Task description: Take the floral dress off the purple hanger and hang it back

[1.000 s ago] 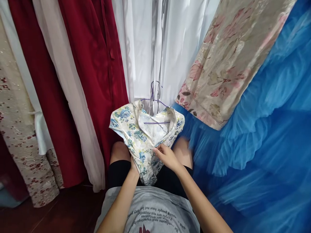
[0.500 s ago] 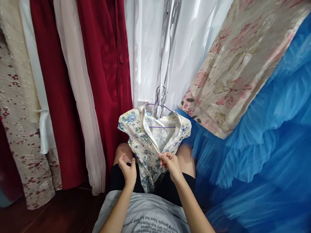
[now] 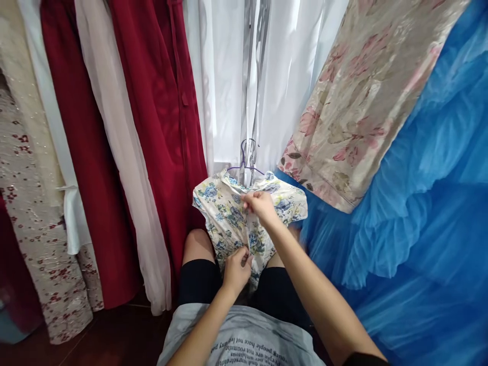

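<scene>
Fingers [image 3: 248, 201] on floral dress [image 3: 220, 209] edges

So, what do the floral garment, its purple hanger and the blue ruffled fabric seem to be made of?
The floral garment looks like satin or brocade, with a faint sheen on its cream ground. The hanger is thin purple wire, probably coated metal. The blue ruffled fabric seems to be sheer, matte, tulle-like netting, its layers showing through one another.
</scene>
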The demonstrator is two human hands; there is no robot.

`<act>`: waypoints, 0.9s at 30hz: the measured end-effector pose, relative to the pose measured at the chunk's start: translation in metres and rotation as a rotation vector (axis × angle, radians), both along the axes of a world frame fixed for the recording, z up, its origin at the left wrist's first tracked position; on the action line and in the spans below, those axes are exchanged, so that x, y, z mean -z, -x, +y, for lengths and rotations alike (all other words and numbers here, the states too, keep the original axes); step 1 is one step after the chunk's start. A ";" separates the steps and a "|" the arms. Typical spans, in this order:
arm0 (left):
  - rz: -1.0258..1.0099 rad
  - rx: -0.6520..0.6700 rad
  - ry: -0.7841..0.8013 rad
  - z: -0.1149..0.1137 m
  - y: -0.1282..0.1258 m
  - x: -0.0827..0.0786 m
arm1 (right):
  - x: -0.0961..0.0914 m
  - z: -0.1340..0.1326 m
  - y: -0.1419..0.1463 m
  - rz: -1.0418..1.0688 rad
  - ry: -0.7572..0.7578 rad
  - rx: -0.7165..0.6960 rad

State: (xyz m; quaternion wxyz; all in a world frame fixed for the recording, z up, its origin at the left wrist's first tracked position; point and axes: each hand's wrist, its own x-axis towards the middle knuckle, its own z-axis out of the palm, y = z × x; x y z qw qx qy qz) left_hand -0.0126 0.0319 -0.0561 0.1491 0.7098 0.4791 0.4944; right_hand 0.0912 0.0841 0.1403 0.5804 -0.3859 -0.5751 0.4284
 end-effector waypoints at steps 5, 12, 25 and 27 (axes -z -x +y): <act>0.164 0.093 0.031 -0.008 -0.016 0.000 | -0.050 0.023 -0.007 0.165 -0.071 0.057; -0.144 0.119 -0.185 0.019 0.015 -0.086 | -0.031 0.005 -0.021 0.111 -0.090 0.023; -0.003 -0.016 -0.597 0.086 0.053 -0.238 | 0.016 0.019 0.003 -0.090 -0.203 0.188; -0.212 -0.068 -0.554 0.104 0.074 -0.237 | 0.033 0.011 0.005 -0.082 -0.164 0.191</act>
